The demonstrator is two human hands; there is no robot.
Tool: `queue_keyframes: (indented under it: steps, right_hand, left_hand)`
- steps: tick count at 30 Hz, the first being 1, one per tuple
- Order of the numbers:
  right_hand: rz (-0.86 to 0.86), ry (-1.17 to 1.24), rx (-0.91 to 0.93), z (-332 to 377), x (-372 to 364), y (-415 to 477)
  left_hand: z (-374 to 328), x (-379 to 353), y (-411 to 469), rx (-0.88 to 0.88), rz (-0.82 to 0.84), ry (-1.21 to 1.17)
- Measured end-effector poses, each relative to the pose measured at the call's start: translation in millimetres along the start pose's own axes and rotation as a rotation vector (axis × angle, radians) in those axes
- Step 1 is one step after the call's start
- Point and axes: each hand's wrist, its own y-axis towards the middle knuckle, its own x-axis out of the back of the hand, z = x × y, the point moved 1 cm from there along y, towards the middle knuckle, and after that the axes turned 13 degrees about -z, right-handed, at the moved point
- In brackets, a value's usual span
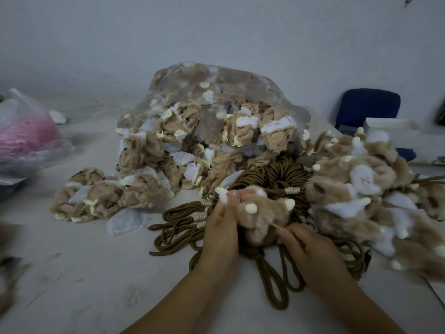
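Now, left hand (222, 227): fingers curled, pinching the plush (262, 213) at its top
Right hand (310, 249): gripping the plush's lower edge
Plush: hanging just above the cords (277, 179) on the table (84, 273)
Behind: bag (240, 78) lying stuffed with tan pieces
Right: pile (361, 177) sitting beside the cords

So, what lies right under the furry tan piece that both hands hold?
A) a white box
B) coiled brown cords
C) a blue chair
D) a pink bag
B: the coiled brown cords spread beneath the furry tan piece, which the left hand and the right hand grip.
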Motion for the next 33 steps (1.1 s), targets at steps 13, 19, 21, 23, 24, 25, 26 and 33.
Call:
queue_keyframes:
  steps: [13, 19, 21, 23, 24, 25, 26, 33]
  right_hand:
    - [-0.105, 0.041, -0.148, -14.8, 7.6, 5.4]
    - [-0.264, 0.222, -0.279, -11.6, 14.5, 8.1]
    - [-0.234, 0.226, -0.238, -8.9, 16.2, 7.3]
    - [-0.185, 0.228, -0.208, -6.4, 15.5, 4.7]
    - [-0.17, 0.232, -0.204, -5.6, 15.1, 3.8]
    - [-0.161, 0.24, -0.202, -4.9, 14.8, 3.1]
    - [-0.152, 0.25, -0.198, -4.1, 14.7, 2.8]
    - [-0.129, 0.298, -0.187, -2.4, 15.7, 0.8]
  left_hand:
    - [-13.7, 1.5, 1.2, -0.29, 0.062, 0.074]
    - [-0.4, 4.5, -11.2, -0.66, 0.3, 0.432]
    - [-1.0, 3.4, -12.3, -0.407, 0.295, 0.361]
    - [-2.8, 3.4, -5.4, -0.135, 0.247, 0.325]
    - [-3.6, 3.7, -1.4, -0.024, 0.235, 0.316]
    - [-4.1, 3.6, 0.8, 0.041, 0.217, 0.33]
    - [-4.1, 4.3, 2.3, 0.045, 0.182, 0.384]
    - [-15.4, 8.8, 13.8, -0.38, 0.124, 0.49]
